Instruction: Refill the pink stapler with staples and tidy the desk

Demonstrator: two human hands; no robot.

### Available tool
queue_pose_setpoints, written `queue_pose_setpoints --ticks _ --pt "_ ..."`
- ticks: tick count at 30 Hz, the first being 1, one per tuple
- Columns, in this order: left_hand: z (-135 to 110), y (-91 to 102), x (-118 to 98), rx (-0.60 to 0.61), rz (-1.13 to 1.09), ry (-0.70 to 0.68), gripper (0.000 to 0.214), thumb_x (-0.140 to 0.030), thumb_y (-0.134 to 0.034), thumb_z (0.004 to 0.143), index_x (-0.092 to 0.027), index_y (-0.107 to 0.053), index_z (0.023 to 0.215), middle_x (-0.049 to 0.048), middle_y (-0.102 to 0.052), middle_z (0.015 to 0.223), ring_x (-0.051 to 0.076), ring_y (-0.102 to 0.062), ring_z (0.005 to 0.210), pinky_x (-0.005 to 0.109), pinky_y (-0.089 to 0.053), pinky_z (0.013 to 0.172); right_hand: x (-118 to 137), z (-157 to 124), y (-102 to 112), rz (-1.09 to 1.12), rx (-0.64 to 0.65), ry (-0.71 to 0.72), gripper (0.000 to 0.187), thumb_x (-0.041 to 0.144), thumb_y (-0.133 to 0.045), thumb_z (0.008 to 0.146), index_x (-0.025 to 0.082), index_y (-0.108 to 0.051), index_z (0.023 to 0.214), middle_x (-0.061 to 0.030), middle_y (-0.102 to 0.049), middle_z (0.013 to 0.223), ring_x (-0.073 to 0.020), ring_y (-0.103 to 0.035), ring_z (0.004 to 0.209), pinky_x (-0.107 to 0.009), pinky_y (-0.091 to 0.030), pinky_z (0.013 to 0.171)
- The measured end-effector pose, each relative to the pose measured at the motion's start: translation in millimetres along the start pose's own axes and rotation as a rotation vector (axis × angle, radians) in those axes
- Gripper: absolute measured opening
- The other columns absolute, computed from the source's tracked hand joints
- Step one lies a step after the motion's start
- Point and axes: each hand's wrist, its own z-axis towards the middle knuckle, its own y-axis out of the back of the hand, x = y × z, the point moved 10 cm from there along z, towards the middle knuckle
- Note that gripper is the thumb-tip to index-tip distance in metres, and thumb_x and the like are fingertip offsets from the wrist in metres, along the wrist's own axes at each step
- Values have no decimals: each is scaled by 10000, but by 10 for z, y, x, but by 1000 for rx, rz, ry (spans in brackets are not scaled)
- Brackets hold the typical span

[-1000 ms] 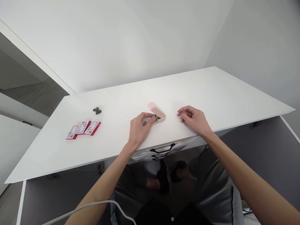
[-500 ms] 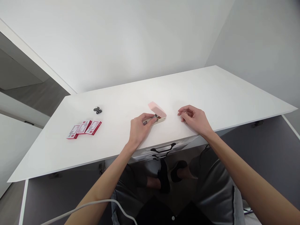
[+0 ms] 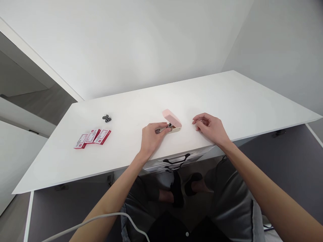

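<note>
A small stapler with a pink top [image 3: 172,117] and a cream base [image 3: 176,129] lies opened on the white table, its top raised and hinged at the right end. My left hand [image 3: 154,136] is closed around the base, thumb in front and fingers behind, covering much of it. Metal parts show between the fingertips and the hinge, and a dark speckled patch [image 3: 157,131] shows inside the grip. To the right, apart from the stapler, my right hand [image 3: 208,127] rests at the table with curled fingers and pinched fingertips. Whatever lies between them is too small to make out.
Several small red-and-white boxes [image 3: 93,137] lie together at the left. Behind them is a dark grey staple remover-like object [image 3: 106,118]. The white table [image 3: 131,111] meets a wall at the back. Black drawer handles [image 3: 176,159] sit below its front edge; a white cable [image 3: 101,216] crosses my left forearm.
The view has shifted slightly. My left thumb and fingers have moved a little at the stapler's metal parts. My right hand keeps its curled pose.
</note>
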Motion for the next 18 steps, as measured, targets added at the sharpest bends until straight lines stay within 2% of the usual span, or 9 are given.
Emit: queue_pose_setpoints --ticks 9,12,18 --pt "-45 30 -31 -5 105 -33 222 -365 -807 857 -294 -801 1067 25 -800 1146 266 -721 1066 447 -584 960 -9 0 6 2 -6 12 160 248 -602 867 223 -727 964 -49 -781 941 -165 -679 684 -332 -547 716" --pt "-61 59 -18 -20 136 -28 215 -388 -817 846 -270 -777 1021 37 -794 1115 259 -710 1015 438 -573 938 -21 6 9 6 -8 12 158 248 -602 867 227 -726 961 -46 -782 945 -163 -679 682 -331 -548 715" --pt "-71 40 -64 -15 172 -93 98 -358 -793 869 -272 -777 913 37 -793 1097 269 -676 1073 453 -545 974 -7 6 13 4 -10 20 155 265 -609 870 223 -729 959 -57 -783 942 -169 -679 683 -333 -555 704"
